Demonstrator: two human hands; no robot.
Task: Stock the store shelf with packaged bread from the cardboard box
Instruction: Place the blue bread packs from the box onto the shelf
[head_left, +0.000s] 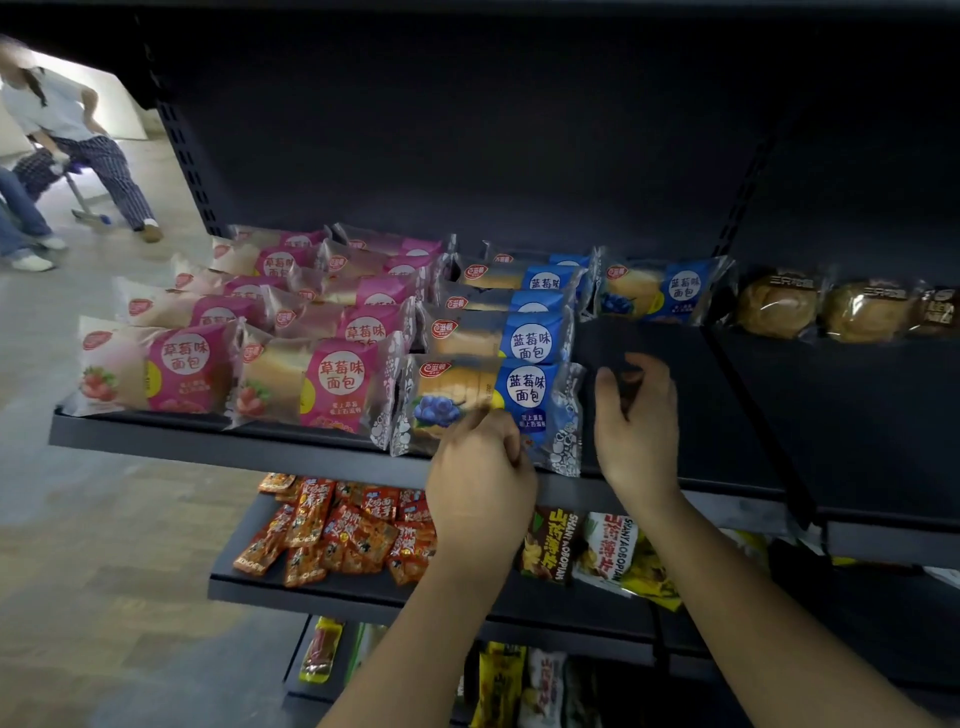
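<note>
My left grip (480, 462) pinches the front blueberry pack (498, 389) by its near edge, right grip (636, 421) loose and empty beside it — I'd ease it squarely back onto the shelf (727, 415), not crushing.

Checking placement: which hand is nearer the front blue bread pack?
Left: left hand grips the front blue bread pack by its edge; right hand is apart, over bare shelf beside it.

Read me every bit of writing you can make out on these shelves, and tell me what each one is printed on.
"草莓味面包": pink bread packs
"蓝莓味面包": blue bread packs
"山药薄片": dark snack bag
"SHANYAOBOPIAN": dark snack bag and the white snack bag beside it
Too blurred or small to read: the red logos and fine print on the bread packs, the round bun labels, the red snack packs.
</note>
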